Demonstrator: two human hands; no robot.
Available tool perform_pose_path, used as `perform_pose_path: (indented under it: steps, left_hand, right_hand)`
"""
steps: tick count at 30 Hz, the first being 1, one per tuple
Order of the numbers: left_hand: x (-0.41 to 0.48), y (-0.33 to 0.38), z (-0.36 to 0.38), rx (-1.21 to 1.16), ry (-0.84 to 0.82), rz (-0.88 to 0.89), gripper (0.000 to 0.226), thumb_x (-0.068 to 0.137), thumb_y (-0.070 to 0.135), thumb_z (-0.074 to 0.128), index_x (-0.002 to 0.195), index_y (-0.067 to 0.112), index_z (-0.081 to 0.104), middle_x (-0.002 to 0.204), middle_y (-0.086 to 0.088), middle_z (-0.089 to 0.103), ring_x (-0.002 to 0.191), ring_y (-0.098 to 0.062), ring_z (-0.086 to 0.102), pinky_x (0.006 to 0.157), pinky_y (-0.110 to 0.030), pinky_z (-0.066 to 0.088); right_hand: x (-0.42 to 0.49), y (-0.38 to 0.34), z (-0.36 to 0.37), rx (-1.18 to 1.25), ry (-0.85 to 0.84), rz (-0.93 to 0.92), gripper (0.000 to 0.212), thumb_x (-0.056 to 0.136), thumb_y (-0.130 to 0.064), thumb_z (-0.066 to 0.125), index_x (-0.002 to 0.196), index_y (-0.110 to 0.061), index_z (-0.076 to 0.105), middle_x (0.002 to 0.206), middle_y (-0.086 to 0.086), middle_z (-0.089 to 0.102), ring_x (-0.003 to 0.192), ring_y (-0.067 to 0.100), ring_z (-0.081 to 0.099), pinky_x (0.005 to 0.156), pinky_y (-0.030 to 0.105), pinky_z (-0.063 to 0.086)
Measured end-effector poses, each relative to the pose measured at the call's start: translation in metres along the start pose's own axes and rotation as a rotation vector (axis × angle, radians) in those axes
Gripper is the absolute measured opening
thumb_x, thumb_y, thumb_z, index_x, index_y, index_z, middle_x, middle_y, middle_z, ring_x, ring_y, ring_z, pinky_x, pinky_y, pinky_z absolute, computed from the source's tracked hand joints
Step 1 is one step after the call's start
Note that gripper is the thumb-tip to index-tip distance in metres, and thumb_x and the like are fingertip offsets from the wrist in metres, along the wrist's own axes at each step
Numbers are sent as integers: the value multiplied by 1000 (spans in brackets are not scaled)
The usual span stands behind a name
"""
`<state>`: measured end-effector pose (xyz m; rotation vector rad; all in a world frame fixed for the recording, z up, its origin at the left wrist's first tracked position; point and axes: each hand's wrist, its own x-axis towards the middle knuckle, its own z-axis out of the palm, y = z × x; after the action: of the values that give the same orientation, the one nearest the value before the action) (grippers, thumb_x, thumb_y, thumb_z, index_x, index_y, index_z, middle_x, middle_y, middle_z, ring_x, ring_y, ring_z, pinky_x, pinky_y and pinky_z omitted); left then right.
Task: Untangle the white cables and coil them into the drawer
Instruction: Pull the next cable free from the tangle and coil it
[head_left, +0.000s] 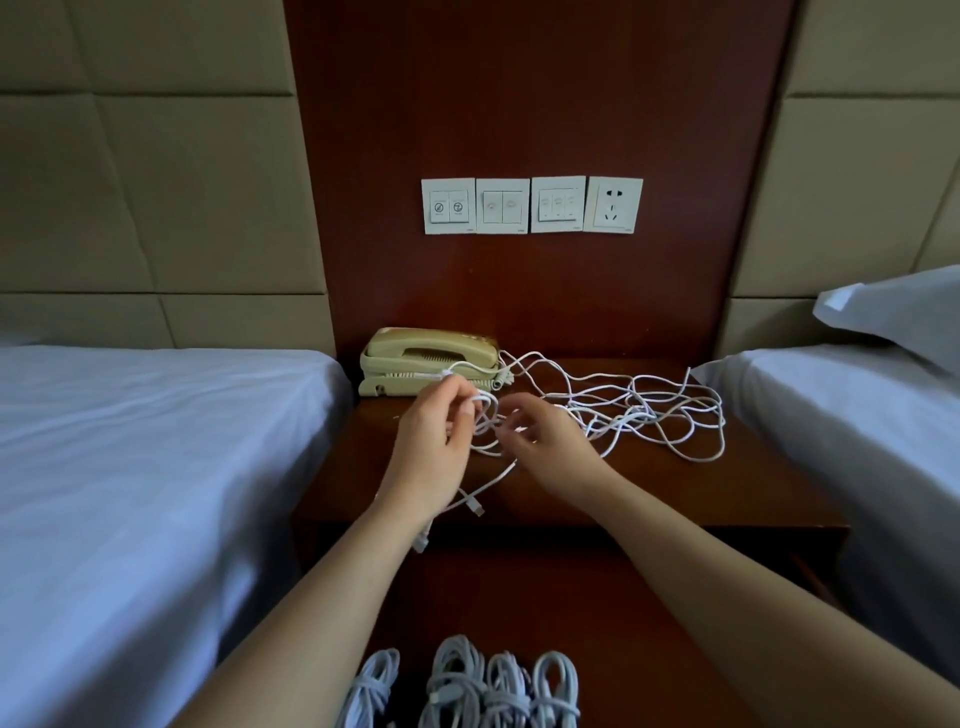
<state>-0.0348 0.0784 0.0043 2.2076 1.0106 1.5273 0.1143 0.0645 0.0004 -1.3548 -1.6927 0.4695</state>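
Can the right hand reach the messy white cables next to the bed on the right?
Probably yes. The white cables lie open on the nightstand, just beside the right hand, with nothing between.

Over the nightstand (675, 499), the left hand (431, 447) pinched a loop of the tangled cables (623, 415) while the right hand (545, 441), fingers curled, held strands beside it. A phone (426, 358) sat behind the hands, under the wall switches (530, 205). Four coiled bundles (467, 686) lay in the drawer (649, 649) below, with a bed (130, 467) at each side.
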Motion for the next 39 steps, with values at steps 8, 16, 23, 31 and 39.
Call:
perform_pose_path:
  steps: [8, 16, 23, 31, 39]
  left_hand:
    - [-10, -33, -5, 147, -180, -341, 5, 90, 14, 58, 94, 15, 60, 101, -2, 64, 87, -10, 60, 65, -8, 39]
    - [-13, -44, -22, 523, -482, -651, 26, 76, 36, 71, 83, 22, 50, 104, -2, 60, 98, -25, 58, 84, -36, 49]
    - [-9, -49, -34, 509, -410, -749, 27, 76, 35, 72, 91, 18, 56, 103, -4, 59, 97, -26, 59, 81, -35, 49]
    - [-9, -57, -30, 463, -390, -621, 7, 82, 28, 61, 78, 25, 57, 93, -1, 62, 93, -26, 62, 74, -32, 47]
    - [-10, -78, -44, 341, -220, -622, 16, 89, 23, 55, 74, 20, 57, 83, -3, 62, 86, -26, 60, 70, -31, 45]
  right_hand:
    - [-2, 19, 13, -340, -179, 38, 52, 89, -16, 60, 138, -13, 43, 127, 10, 52, 98, 19, 56, 81, 19, 37]
    - [7, 28, 21, -345, -120, 97, 32, 91, -19, 59, 121, -9, 51, 104, 4, 57, 89, 16, 52, 75, 24, 39]
    - [12, 22, 16, -335, -91, 125, 24, 96, -14, 46, 117, -8, 56, 100, 11, 63, 86, 23, 59, 71, 32, 47]
    - [27, -14, 39, -537, -222, -220, 23, 91, -14, 54, 111, -4, 61, 112, 11, 56, 102, 25, 54, 82, 30, 42]
    - [52, -31, 50, -933, -420, 45, 29, 94, -26, 53, 118, -10, 57, 123, 13, 55, 113, 34, 54, 86, 38, 44]
